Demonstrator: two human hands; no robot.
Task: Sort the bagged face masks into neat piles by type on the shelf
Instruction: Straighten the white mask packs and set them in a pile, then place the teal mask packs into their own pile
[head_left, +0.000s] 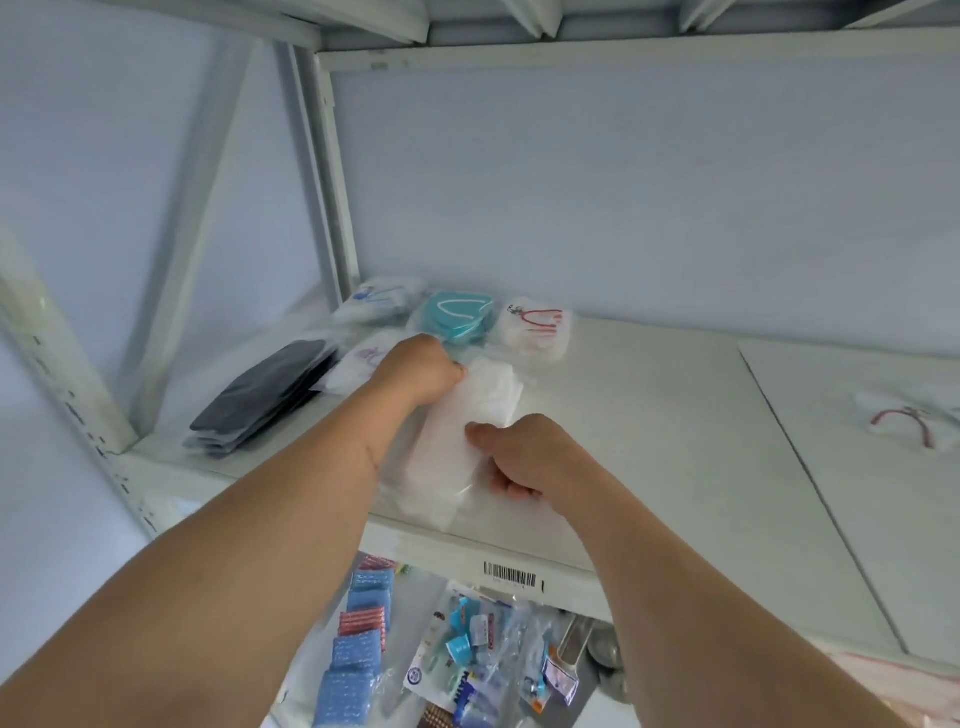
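A clear bag of white masks (470, 415) lies on the white shelf (649, 415), near its front left. My left hand (421, 371) grips the bag's far end, and my right hand (524, 457) holds its near right edge with the thumb on top. Behind them sit a teal mask pile (457, 317), a white pile with red loops (535, 327), a white pile with blue loops (379, 301) and a white pile with purple loops (358, 361). A black mask pile (265, 397) lies at the left. One loose red-looped white mask (909, 423) lies far right.
A white upright post (332, 182) and a slanted brace (197, 234) frame the shelf's left end. A barcode label (509, 574) is on the shelf's front edge. Below it hang blue sponge packs (353, 654) and bagged small goods (483, 660).
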